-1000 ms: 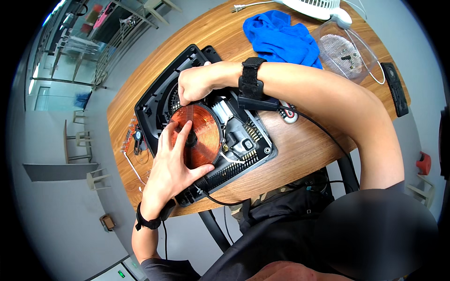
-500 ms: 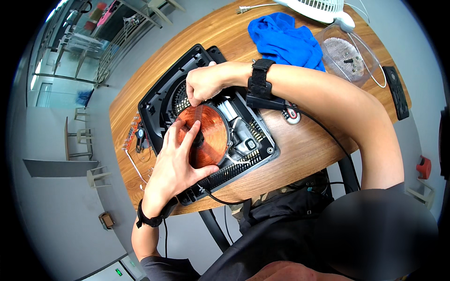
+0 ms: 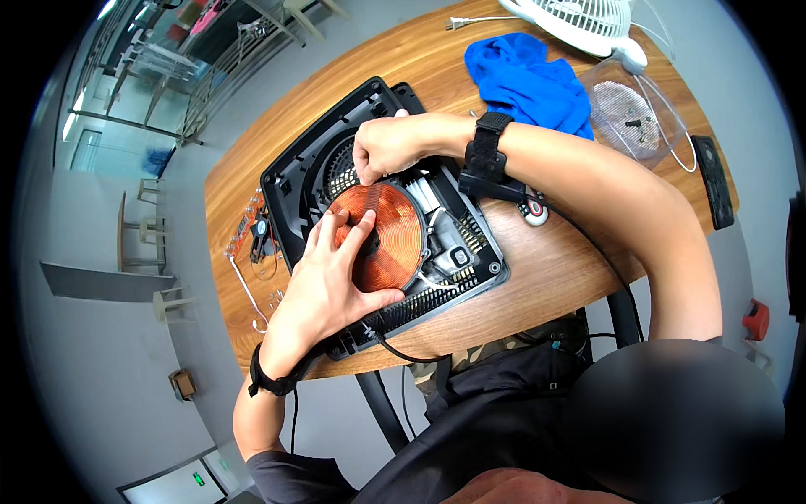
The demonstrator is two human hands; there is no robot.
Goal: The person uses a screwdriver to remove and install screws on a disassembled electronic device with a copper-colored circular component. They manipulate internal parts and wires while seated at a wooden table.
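An opened induction cooker [image 3: 290,181] with a black housing lies on the wooden table in front of me. Its round copper coil [image 3: 395,231] is exposed, next to wires and a circuit board. My left hand [image 3: 323,281] rests on the coil, fingers spread, with the thumb at its near edge. At the coil's far edge is my right hand [image 3: 386,147], closed with its fingertips pointing down. Whatever it pinches, if anything, is hidden by the fingers. A dark narrow strip runs across the coil between the two hands.
A blue cloth [image 3: 525,80] lies beyond my right forearm, near a white fan [image 3: 579,21] and a clear plastic container [image 3: 625,118] with small dark parts. A black slab [image 3: 712,181] lies at the right edge. Orange parts [image 3: 245,223] sit left; a black cord [image 3: 403,356] trails from the cooker.
The whole view has shifted, so cooker, cloth and fan appear slightly further right. Both hands keep nearly the same places on the coil.
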